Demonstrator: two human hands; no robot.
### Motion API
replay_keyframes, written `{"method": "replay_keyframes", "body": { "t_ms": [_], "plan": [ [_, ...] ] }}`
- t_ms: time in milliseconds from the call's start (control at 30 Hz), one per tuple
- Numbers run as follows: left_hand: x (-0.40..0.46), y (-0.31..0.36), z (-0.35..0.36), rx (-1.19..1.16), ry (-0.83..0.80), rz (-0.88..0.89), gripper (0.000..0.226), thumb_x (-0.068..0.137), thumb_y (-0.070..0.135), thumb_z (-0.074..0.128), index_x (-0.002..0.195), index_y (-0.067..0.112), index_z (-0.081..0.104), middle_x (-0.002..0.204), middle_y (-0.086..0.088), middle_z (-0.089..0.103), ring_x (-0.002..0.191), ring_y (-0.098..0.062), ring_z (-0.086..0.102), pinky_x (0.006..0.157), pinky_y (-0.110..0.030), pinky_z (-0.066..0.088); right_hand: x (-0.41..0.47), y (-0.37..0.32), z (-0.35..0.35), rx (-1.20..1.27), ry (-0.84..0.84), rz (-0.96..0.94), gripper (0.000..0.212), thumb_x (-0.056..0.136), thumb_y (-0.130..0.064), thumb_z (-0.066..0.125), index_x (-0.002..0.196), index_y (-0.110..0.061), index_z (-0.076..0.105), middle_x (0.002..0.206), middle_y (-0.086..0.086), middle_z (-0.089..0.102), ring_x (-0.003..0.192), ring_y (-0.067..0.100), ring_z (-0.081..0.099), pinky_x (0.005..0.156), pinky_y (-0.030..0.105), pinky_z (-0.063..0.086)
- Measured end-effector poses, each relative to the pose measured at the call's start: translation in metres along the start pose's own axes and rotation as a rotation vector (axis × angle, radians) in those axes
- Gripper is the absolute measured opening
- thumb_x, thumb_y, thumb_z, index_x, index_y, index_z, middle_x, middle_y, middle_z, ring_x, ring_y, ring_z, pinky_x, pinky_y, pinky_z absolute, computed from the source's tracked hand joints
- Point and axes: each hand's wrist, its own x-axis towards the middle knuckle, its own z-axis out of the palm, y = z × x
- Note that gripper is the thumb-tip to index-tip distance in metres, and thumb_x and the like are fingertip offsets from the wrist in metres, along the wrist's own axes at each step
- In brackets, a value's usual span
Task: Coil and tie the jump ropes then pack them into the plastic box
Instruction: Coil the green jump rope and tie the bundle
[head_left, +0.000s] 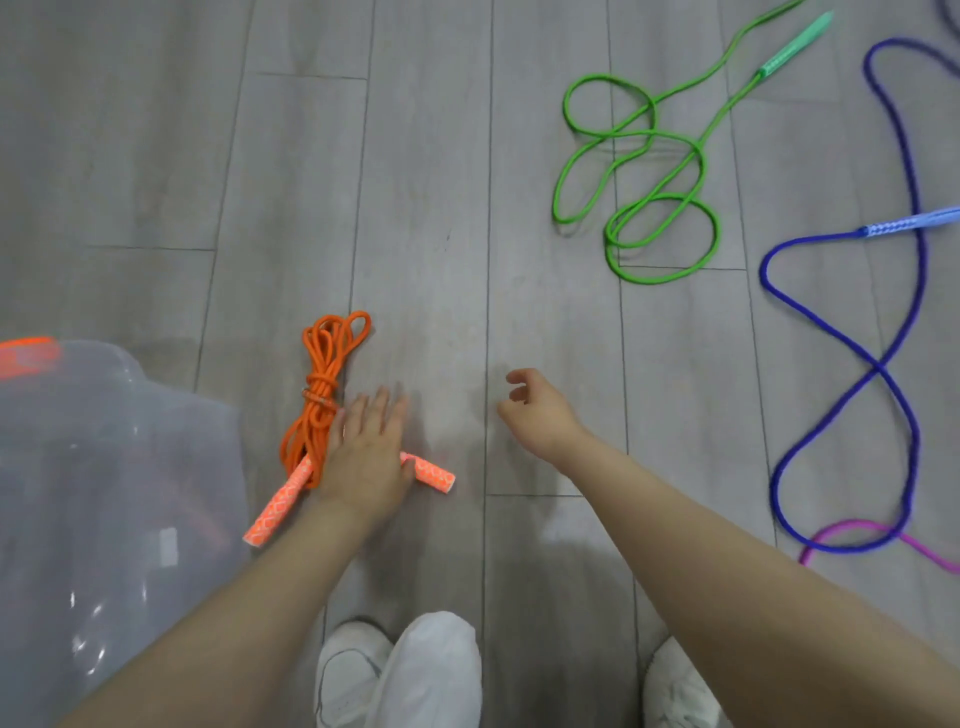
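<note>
An orange jump rope (322, 384), coiled and tied at its middle, lies on the grey floor with its two patterned handles near me. My left hand (366, 454) lies flat over the handles with straight fingers. My right hand (537, 415) hovers to the right above bare floor, fingers loosely curled, holding nothing. A clear plastic box (98, 499) stands at the left, next to the orange rope. A green rope (639, 171) lies loose at the upper right, and a blue rope (878, 364) sprawls along the right edge.
A pink rope (872, 532) pokes in at the lower right, under the blue one. My white shoes (353, 670) and a trouser leg are at the bottom. An orange latch (28, 356) sits on the box rim.
</note>
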Motion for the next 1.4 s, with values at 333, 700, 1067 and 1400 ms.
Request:
{"method": "replay_keyframes", "body": {
  "t_ms": [333, 700, 1067, 1400],
  "plan": [
    [0.087, 0.059, -0.009, 0.103, -0.189, 0.101, 0.079, 0.091, 0.049, 0.05, 0.154, 0.031, 0.007, 0.163, -0.004, -0.002, 0.148, -0.033, 0.006, 0.118, -0.051, 0.007, 0.083, 0.039, -0.121, -0.724, 0.27, -0.105, 0.058, 0.093, -0.021, 0.05, 0.146, -0.01, 0.032, 0.153, 0.013, 0.031, 0.132, 0.039, 0.038, 0.107, 0.044, 0.036],
    [0.092, 0.064, -0.011, 0.211, -0.268, 0.14, 0.095, 0.083, 0.068, 0.045, 0.155, 0.026, 0.0, 0.162, -0.015, -0.007, 0.146, -0.039, 0.01, 0.119, -0.047, 0.006, 0.137, 0.02, -0.179, -0.74, 0.319, -0.079, 0.076, 0.09, -0.019, 0.053, 0.155, -0.017, 0.013, 0.159, 0.014, 0.02, 0.138, 0.041, 0.029, 0.113, 0.046, 0.03],
    [0.102, 0.067, -0.03, 0.228, -0.422, 0.141, 0.093, 0.085, 0.071, 0.042, 0.155, 0.027, 0.0, 0.162, -0.014, -0.01, 0.147, -0.039, 0.009, 0.121, -0.044, 0.006, 0.163, -0.008, -0.186, -0.625, 0.198, 0.174, 0.073, 0.09, -0.029, 0.054, 0.154, -0.023, 0.018, 0.153, 0.015, 0.035, 0.137, 0.036, 0.037, 0.114, 0.04, 0.031],
    [0.102, 0.066, -0.029, 0.251, -0.41, 0.148, 0.092, 0.086, 0.071, 0.04, 0.155, 0.028, -0.002, 0.162, -0.013, -0.011, 0.147, -0.038, 0.01, 0.121, -0.044, 0.007, 0.134, 0.016, -0.146, -1.025, 0.272, 0.036, 0.042, 0.091, -0.026, 0.053, 0.129, -0.01, 0.05, 0.13, 0.016, 0.054, 0.123, 0.034, 0.045, 0.099, 0.041, 0.037]
  ]
}}
